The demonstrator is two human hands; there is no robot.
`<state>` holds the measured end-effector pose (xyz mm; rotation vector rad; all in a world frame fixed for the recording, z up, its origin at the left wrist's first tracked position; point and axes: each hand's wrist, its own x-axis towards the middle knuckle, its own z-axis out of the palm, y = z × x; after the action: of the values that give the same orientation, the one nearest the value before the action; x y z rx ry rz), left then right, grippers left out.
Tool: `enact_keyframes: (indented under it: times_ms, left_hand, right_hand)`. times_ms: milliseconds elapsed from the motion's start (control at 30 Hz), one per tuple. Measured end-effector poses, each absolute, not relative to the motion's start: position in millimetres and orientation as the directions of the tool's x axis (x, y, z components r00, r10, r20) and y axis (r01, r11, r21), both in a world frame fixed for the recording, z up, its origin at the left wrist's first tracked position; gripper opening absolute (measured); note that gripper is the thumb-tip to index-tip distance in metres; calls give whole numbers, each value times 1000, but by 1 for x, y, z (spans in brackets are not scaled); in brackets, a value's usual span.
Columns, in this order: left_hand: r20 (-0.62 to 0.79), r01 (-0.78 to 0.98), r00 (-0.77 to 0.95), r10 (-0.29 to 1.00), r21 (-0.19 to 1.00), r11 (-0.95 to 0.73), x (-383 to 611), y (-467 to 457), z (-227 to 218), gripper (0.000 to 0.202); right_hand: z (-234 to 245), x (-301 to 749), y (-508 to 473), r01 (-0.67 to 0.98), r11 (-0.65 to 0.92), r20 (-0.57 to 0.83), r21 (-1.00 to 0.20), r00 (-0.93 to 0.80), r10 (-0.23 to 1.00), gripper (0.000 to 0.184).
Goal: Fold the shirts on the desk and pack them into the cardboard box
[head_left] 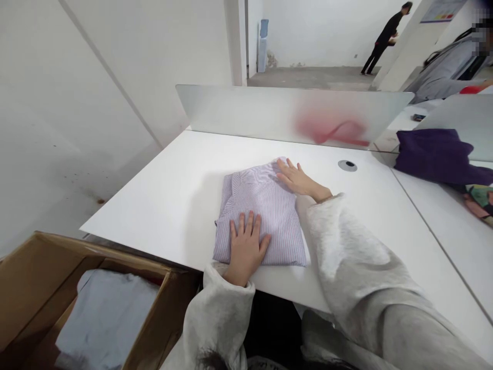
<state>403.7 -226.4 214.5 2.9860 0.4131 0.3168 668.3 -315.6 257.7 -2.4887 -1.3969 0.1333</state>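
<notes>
A folded striped shirt [265,205], white with thin purple-blue lines, lies as a rough rectangle on the white table [162,200] near its front edge. Flat on the shirt's lower left part rests my left hand [247,249], fingers spread. My right hand [298,180] lies over the upper right corner of the shirt, its fingers stretched out and apart. Neither hand grips the cloth. A small dark bit shows at the shirt's left edge, too small to name.
Lower left stands an open cardboard box [42,267] with folded light-grey cloth [108,313] inside. A frosted divider [239,110] runs along the table's back, a red shape blurred behind it. Purple cloth [431,154] lies at right, near a cable hole [347,165]. Two people are beyond.
</notes>
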Motion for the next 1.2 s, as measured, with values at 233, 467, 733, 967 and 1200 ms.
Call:
enact_keyframes:
  times_ms: [233,467,733,967,1200]
  left_hand:
    - [210,247,941,265,111,-963,405,-226,212,56]
    - [232,238,939,255,99,-966,404,-226,211,55]
    - [239,215,937,256,185,-959,407,-221,210,54]
    - [552,204,721,418,407,-890,385,-204,220,32]
    - [366,555,665,651,340,-759,350,-168,205,63]
  right_hand:
    - [246,551,-370,933,-80,41,-351,101,994,67]
    - [226,543,-388,928,-89,70,-361,122,990,60]
    - [208,582,-384,901,-359,118,-243,394,911,59]
    - [203,584,-388,720,-618,98,-315,672,734,68]
    - [200,587,-387,724,-610,84,-322,664,743,72]
